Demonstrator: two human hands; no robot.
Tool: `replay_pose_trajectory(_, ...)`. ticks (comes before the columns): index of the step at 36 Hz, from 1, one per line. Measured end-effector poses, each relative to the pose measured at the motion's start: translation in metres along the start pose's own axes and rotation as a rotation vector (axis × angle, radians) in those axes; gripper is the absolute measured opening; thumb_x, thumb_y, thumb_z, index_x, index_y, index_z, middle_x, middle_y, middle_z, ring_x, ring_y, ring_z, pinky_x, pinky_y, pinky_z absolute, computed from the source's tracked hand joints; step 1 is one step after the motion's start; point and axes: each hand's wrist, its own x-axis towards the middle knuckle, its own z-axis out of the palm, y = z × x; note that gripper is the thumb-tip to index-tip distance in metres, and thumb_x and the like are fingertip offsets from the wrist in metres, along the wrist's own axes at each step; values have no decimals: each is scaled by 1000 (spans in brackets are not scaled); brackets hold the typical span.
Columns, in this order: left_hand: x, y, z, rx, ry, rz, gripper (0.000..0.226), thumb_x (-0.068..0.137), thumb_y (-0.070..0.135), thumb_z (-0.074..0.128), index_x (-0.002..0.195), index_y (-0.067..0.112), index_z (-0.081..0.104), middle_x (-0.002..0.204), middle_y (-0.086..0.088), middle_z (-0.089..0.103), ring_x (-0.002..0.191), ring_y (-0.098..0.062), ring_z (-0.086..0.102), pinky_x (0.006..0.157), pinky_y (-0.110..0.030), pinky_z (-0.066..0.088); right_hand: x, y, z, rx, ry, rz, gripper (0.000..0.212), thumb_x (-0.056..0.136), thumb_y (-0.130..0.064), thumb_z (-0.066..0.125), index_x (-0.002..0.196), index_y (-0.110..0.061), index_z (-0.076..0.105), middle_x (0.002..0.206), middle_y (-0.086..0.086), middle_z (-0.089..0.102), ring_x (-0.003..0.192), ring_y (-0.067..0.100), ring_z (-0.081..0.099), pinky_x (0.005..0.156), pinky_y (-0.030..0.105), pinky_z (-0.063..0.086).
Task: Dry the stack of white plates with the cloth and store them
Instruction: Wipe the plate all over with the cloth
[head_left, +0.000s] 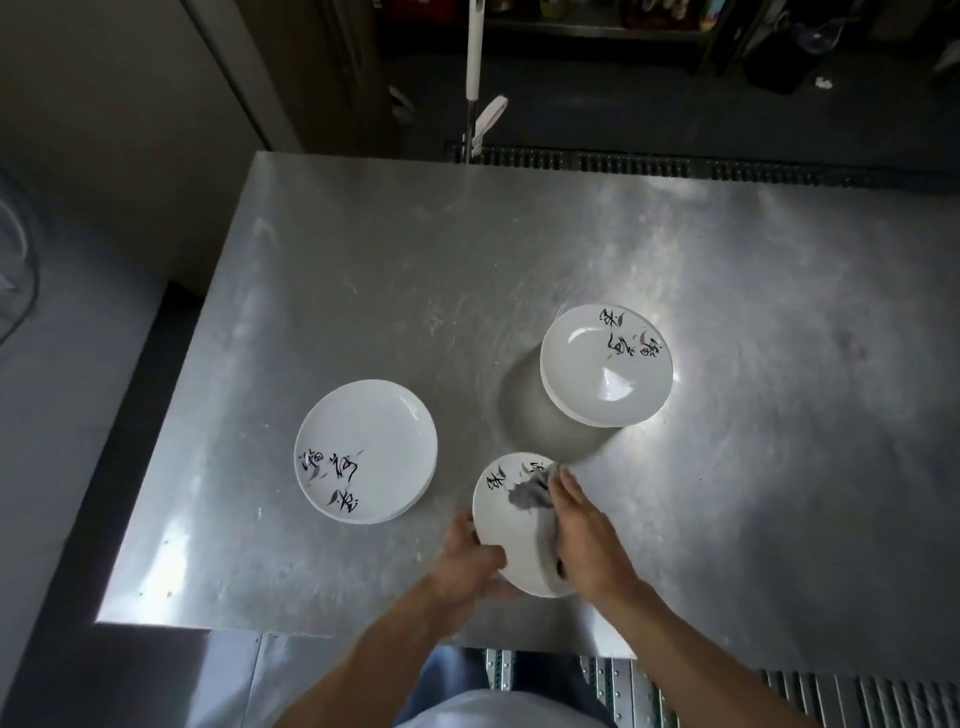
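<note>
**Item 1. Plate in hand** (506, 525). White, with black brush lettering, face up. It is held clear of the table (363, 260) near the near edge, centre-right, and tilted slightly, probably so its face meets the cloth.

**Item 2. Cloth** (530, 491). Grey and bunched, lying on the right half of the plate's face. Its tail drapes over the near rim, so face and edge can probably be dried in one pass.

**Item 3. Right hand** (582, 530). Rests on the cloth with fingers (566, 480) extended and pressing it flat to the plate; nothing is curled round it. The thumb is hidden. The cloth sits under the fingertips and palm, and the plate beneath that.

**Item 4. Left hand** (470, 558). Grips the plate's near-left rim, thumb on top and the other fingers tucked underneath. It likely serves as the brace against the wiping pressure.

**Item 5. Right stack** (607, 364). The taller pile of matching plates, just beyond the held plate on the far right. Probably the supply still to be dried.

**Item 6. Left stack** (366, 451). A low pile to the left, well apart from the other. Judged to be the finished plates, kept separate and not yet stored.
</note>
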Motion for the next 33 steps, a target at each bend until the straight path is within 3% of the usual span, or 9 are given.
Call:
replay_pose_trajectory(5, -6, 6, -2, 117, -137, -10, 43, 90, 21, 60, 125, 44, 57, 116, -10, 73, 103, -39, 70, 80, -54, 62, -4, -5, 11, 26, -20, -357, 63, 85, 8, 57, 145, -5, 50, 157, 3, 37, 142, 17, 42, 119, 31, 30)
replay_pose_trajectory(9, -6, 4, -7, 168, -181, -22, 50, 92, 3, 48, 131, 33, 57, 118, -19, 70, 97, -36, 70, 88, -58, 59, -4, -5, 4, 92, -2, -243, 48, 100, -10, 56, 147, -4, 46, 146, 11, 53, 133, 25, 53, 112, 27, 38)
replay_pose_trajectory(11, -5, 5, -7, 151, -180, -11, 54, 84, 3, 51, 131, 30, 55, 116, -19, 71, 94, -32, 70, 87, -54, 59, -8, -18, 8, 123, 2, -229, 58, 97, -3, 55, 152, -13, 41, 158, 2, 40, 144, 17, 41, 118, 25, 30)
replay_pose_trajectory(14, -4, 3, -9, 141, -166, 4, 63, 68, 4, 50, 129, 20, 51, 115, -19, 69, 98, -31, 72, 79, -51, 62, -18, -26, 13, 48, -106, -481, 67, 91, 6, 53, 154, -12, 38, 164, -1, 27, 150, 7, 26, 122, 23, 21)
replay_pose_trajectory(18, -8, -3, -10, 113, -154, 10, 67, 65, 8, 56, 130, 24, 53, 102, -4, 73, 85, -19, 72, 67, -38, 59, -11, -13, 3, 99, -17, -274, 63, 94, 6, 54, 153, -7, 36, 160, -4, 22, 148, 19, 33, 121, 35, 30)
replay_pose_trajectory(23, -12, -3, -7, 146, -169, 18, 68, 67, 0, 51, 132, 20, 46, 117, -18, 65, 98, -26, 71, 69, -38, 59, -23, -19, 20, -151, -169, -571, 61, 100, -7, 47, 157, -17, 29, 167, -5, 16, 148, 13, 33, 121, 29, 27)
replay_pose_trajectory(26, -9, -7, -7, 107, -143, 43, 61, 81, -13, 50, 132, 19, 49, 113, -11, 70, 94, -19, 72, 68, -40, 60, -14, -5, 9, -1, -121, -412, 62, 97, -1, 52, 154, -19, 36, 163, -11, 23, 151, 8, 25, 123, 23, 21)
replay_pose_trajectory(30, -6, -12, 4, -20, 17, 99, 72, 80, -24, 43, 137, 20, 42, 119, -12, 66, 107, -33, 66, 87, -65, 56, -2, -3, -6, 40, 43, -69, 78, 87, 5, 64, 155, -16, 34, 163, -4, 24, 145, 13, 37, 117, 12, 14)
replay_pose_trajectory(33, -8, -16, 9, -81, -45, 81, 74, 60, -1, 64, 125, 32, 52, 111, -9, 70, 94, -27, 71, 72, -48, 62, 3, -18, -5, 2, 14, -123, 77, 79, 13, 55, 150, -15, 44, 159, -2, 36, 145, 12, 37, 115, 7, 7)
